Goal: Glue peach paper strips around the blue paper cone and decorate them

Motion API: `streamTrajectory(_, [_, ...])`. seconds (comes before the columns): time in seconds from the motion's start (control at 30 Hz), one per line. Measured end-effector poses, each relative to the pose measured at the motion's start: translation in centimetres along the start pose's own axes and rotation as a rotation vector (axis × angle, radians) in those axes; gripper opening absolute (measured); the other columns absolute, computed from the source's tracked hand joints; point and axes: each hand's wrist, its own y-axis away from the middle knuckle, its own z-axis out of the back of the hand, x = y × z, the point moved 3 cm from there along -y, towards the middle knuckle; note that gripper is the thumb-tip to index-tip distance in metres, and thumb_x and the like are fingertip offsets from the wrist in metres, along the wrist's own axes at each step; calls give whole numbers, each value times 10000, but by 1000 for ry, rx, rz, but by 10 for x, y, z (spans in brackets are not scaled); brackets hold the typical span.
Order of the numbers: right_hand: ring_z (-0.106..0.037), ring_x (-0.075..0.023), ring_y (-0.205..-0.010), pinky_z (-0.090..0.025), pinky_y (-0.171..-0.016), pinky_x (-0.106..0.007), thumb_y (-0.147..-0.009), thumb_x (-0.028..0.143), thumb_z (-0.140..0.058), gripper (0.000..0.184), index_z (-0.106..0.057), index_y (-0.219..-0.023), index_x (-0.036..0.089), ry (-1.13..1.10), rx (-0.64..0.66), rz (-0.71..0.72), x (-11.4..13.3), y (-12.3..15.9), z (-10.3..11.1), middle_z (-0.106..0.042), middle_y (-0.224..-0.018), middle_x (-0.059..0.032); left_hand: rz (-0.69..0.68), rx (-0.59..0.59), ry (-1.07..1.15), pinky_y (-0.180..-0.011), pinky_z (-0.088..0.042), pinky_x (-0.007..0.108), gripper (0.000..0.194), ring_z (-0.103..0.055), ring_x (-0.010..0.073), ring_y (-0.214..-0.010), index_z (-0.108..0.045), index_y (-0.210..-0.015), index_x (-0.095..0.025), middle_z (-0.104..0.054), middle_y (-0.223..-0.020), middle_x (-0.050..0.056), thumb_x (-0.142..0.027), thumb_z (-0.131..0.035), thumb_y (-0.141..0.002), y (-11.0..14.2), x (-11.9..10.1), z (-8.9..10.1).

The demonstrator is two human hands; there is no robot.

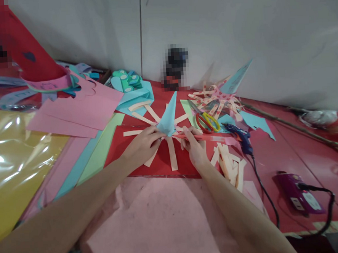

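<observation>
A light-blue paper cone (pixel 168 117) stands point up, with cream paper strips (pixel 173 156) spread out like rays around its base. My left hand (pixel 144 143) is closed at the left side of that base, its fingertips on the cone's lower edge. In my right hand (pixel 194 144) is an orange-red pen (pixel 212 138), held between thumb and fingers. The pen's tip end lies close to the cone's base on the right. Under the cone is a red sheet (pixel 116 156). My fingers partly hide the cone's lower rim.
Yellow-and-red scissors (pixel 207 122), a blue glue gun (pixel 241 137) and loose cream strips (pixel 231 164) lie to the right. A purple power socket (pixel 299 193) is farther right. Behind stands a finished-looking blue cone (pixel 236 78). Pink sheets (pixel 79 109) and a red tube (pixel 35 47) are left.
</observation>
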Motion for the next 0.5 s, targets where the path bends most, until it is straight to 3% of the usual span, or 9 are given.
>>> streamTrajectory(0.13, [-314, -52, -374, -285, -402, -224, -835, 484, -545, 402, -413, -570, 211, 116, -90, 106, 5, 5, 3, -336, -442, 90, -67, 67, -104, -802, -488, 355, 310, -555, 182, -876, -658, -1005, -169, -597, -943, 57, -68, -402, -862, 0, 2, -5])
streamTrajectory(0.3, [-323, -53, -354, -261, -388, -219, -831, 459, -548, 351, -396, -621, 223, 202, 73, 34, 4, 2, -4, -354, -440, 101, -93, 108, -144, -808, -482, 370, 338, -545, 187, -860, -671, -1011, -185, -591, -949, 66, -61, -400, -852, 0, 7, -7])
streamTrajectory(0.5, [-331, -60, -356, -284, -402, -212, -813, 453, -562, 393, -351, -570, 227, 316, 27, 53, 7, -4, -3, -346, -397, 101, -14, 122, -107, -825, -475, 365, 309, -549, 188, -888, -644, -1045, -182, -610, -993, 57, -79, -408, -873, -1, 2, -3])
